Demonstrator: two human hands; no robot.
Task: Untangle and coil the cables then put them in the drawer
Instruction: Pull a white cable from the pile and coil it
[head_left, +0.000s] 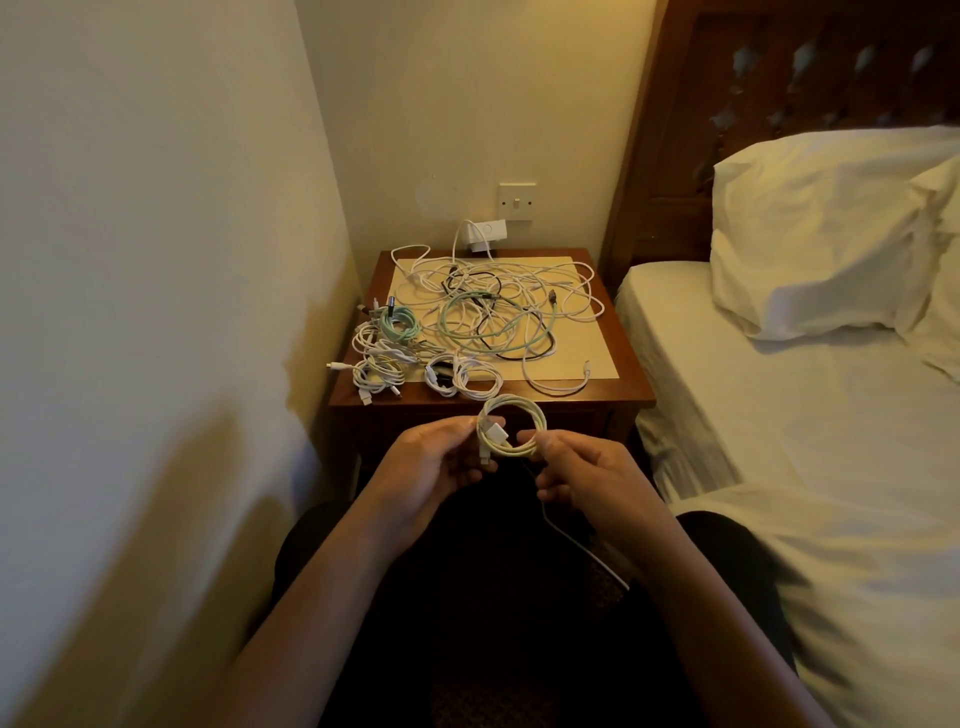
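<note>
Here, a white coil held at mid-frame

The left hand (431, 462) and right hand (576, 473) each pinch one side of the white cable coil (493, 431), just below the counter (613, 384) edge. Its loose tail (571, 540) hangs toward lower centre. Tangled cables (493, 306) cover the counter, with small coiled bundles (395, 343) at its left.

A bedroom, seen from my seat at the bedside.
At my 2 o'clock a bed (779, 415) in white sheets carries a pillow (821, 234) against a carved wooden headboard (779, 67) at 1 o'clock; at 12 stands a wooden nightstand (621, 364), a wall switch (517, 200) just above it on the cream wall (156, 208).
</note>
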